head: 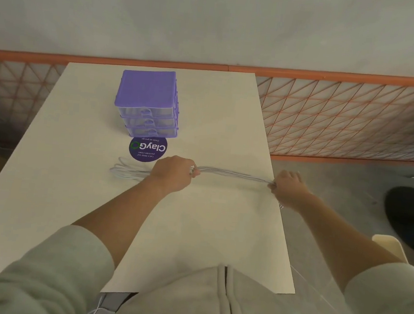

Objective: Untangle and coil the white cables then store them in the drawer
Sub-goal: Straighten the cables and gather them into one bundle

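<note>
White cables [234, 174] run in a bundle across the middle of the white table [206, 232]. My left hand [174, 172] grips the bundle near the table's centre, and loose loops trail out to its left. My right hand [289, 187] pinches the strands at the table's right edge, so the cables stretch taut between both hands. A purple drawer unit [147, 101] with three clear drawers, all closed, stands at the back left of the table.
A round dark purple "ClayGo" sticker [147, 149] lies just in front of the drawer unit. An orange wire-mesh fence [343, 119] runs behind and to the right of the table. A black object [412, 217] lies on the floor at right.
</note>
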{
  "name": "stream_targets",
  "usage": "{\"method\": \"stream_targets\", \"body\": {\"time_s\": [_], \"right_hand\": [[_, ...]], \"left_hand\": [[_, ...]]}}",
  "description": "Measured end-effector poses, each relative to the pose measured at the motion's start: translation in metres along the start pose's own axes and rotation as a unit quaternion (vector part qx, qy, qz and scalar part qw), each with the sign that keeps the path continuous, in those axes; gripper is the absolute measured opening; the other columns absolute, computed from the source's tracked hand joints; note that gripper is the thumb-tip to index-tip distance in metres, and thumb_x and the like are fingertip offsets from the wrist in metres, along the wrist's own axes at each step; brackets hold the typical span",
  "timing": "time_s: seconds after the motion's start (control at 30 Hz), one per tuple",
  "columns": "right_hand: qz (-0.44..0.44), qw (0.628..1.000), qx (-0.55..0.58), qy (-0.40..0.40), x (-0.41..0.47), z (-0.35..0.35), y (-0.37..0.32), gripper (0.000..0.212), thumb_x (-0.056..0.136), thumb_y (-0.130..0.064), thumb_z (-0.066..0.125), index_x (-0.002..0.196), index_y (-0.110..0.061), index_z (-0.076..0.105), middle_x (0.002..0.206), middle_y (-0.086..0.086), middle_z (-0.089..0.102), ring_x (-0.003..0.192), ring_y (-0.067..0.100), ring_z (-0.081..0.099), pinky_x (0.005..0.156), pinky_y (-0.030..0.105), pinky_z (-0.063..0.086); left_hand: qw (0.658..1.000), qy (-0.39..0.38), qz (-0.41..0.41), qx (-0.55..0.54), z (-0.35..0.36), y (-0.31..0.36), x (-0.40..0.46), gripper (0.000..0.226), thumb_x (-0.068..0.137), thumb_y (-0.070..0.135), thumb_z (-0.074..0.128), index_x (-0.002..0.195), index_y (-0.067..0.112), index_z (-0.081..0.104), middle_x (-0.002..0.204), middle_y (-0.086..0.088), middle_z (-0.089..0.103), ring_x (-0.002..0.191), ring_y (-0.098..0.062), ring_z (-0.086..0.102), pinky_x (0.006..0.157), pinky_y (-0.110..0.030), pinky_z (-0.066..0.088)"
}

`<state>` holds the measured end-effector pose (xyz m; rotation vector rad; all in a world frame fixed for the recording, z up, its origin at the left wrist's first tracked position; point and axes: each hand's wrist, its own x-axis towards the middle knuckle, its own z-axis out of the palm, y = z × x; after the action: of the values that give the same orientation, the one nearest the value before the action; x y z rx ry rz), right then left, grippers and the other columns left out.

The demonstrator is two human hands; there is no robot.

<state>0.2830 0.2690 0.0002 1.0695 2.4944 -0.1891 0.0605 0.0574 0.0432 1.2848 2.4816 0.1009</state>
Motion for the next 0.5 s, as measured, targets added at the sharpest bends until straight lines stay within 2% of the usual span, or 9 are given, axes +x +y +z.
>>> {"method": "stream_targets", "body": {"time_s": [0.03, 0.13, 0.23, 0.3, 0.4, 0.5], "right_hand": [[0.003, 1.0, -0.018, 0.02, -0.0008, -0.0012, 0.0016, 0.043, 0.104, -0.037, 0.034, 0.131, -0.011, 0.055, 0.137, 0.01, 0.043, 0.132, 0.029, 0.033, 0.116, 0.042, 0.017], [-0.003, 0.997, -0.028, 0.071, -0.0013, -0.0045, 0.0057, 0.04, 0.103, -0.037, 0.037, 0.124, -0.012, 0.06, 0.131, 0.009, 0.045, 0.124, 0.029, 0.036, 0.102, 0.04, 0.031], [0.004, 0.993, 0.11, 0.051, -0.0017, -0.0079, 0.0062, 0.033, 0.101, -0.032, 0.048, 0.11, -0.006, 0.067, 0.11, 0.01, 0.049, 0.111, 0.031, 0.05, 0.082, 0.034, 0.041], [0.02, 0.976, 0.206, 0.07, -0.0035, -0.0086, 0.0071, 0.026, 0.097, -0.027, 0.057, 0.101, -0.005, 0.07, 0.101, 0.01, 0.05, 0.098, 0.032, 0.057, 0.071, 0.031, 0.038], [0.051, 0.955, 0.251, 0.153, -0.0077, -0.0106, 0.0049, 0.02, 0.093, -0.023, 0.062, 0.1, -0.01, 0.075, 0.099, 0.012, 0.056, 0.089, 0.033, 0.058, 0.068, 0.032, 0.039], [0.067, 0.962, 0.241, 0.107, -0.004, -0.0074, 0.0009, 0.019, 0.094, -0.022, 0.061, 0.098, -0.01, 0.075, 0.091, 0.01, 0.06, 0.08, 0.03, 0.057, 0.064, 0.029, 0.038]], "left_hand": [[1.0, -0.001, -0.002, -0.002, 0.0009, 0.0, -0.0008, 0.022, 0.098, 0.034, 0.047, 0.103, 0.027, 0.067, 0.105, -0.003, 0.069, 0.096, -0.028, 0.063, 0.069, -0.03, 0.039], [1.0, 0.001, -0.01, -0.01, 0.002, -0.0002, -0.0027, 0.023, 0.097, 0.034, 0.047, 0.106, 0.027, 0.067, 0.106, -0.002, 0.07, 0.097, -0.028, 0.063, 0.073, -0.031, 0.044], [1.0, 0.007, -0.023, -0.019, 0.0013, -0.0019, -0.003, 0.025, 0.098, 0.036, 0.046, 0.107, 0.027, 0.068, 0.104, -0.002, 0.07, 0.094, -0.027, 0.063, 0.074, -0.032, 0.047], [0.999, 0.009, -0.033, -0.025, 0.0004, -0.0035, -0.0027, 0.024, 0.098, 0.037, 0.046, 0.104, 0.028, 0.067, 0.102, -0.001, 0.069, 0.09, -0.026, 0.062, 0.069, -0.031, 0.044], [0.998, 0.005, -0.046, -0.041, -0.0008, -0.0029, -0.0027, 0.024, 0.098, 0.041, 0.047, 0.099, 0.029, 0.067, 0.099, 0.001, 0.068, 0.084, -0.023, 0.059, 0.066, -0.029, 0.039], [0.998, -0.001, -0.051, -0.044, -0.0018, -0.0017, -0.0034, 0.026, 0.097, 0.042, 0.046, 0.1, 0.028, 0.068, 0.099, 0.0, 0.068, 0.083, -0.023, 0.058, 0.066, -0.029, 0.039]]}}
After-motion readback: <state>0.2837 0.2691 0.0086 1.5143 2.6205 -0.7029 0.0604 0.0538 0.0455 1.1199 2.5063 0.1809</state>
